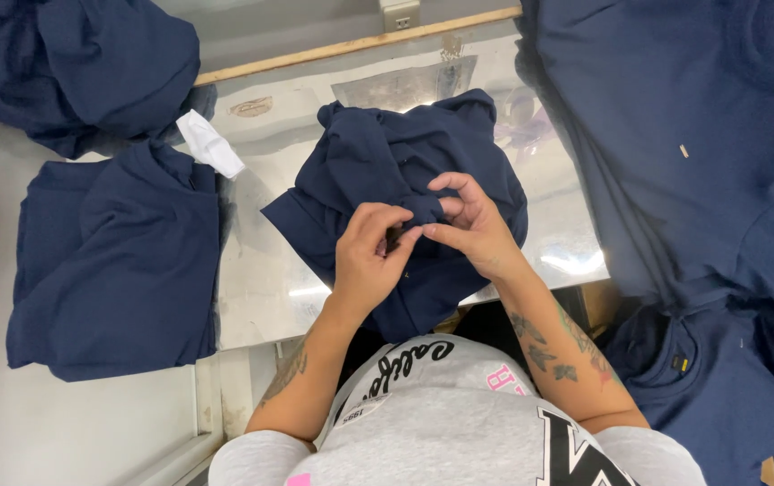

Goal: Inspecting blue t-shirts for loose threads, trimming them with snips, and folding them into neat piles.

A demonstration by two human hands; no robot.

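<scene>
Two hands meet at the centre of the work surface, both pinching the same small fold of a crumpled navy garment (387, 162). The left hand (369, 261) has its thumb and fingertips closed on the fabric just beside a dark spot that cannot be made out. The right hand (472, 225) is curled, thumb and forefinger gripping the bunched cloth next to the left fingertips, the other fingers arched above it.

The garment lies on a glossy clear sheet (270, 279) that covers the table, directly in front of the person, bunched and unfolded, with one hem corner hanging toward the near edge.

On the person's left a folded navy stack (112, 261) lies flat and squared; judged from this, some pieces appear already dealt with. A white tag or paper slip (210, 144) rests at its far corner. Farther back on the left sits a loose navy heap (81, 63). On the right a large pile of navy garments (693, 153) lies unfolded and spills over the table edge, so a good share of the work appears to remain. The piece in hand is at a fine handling stage and is not yet folded.
</scene>
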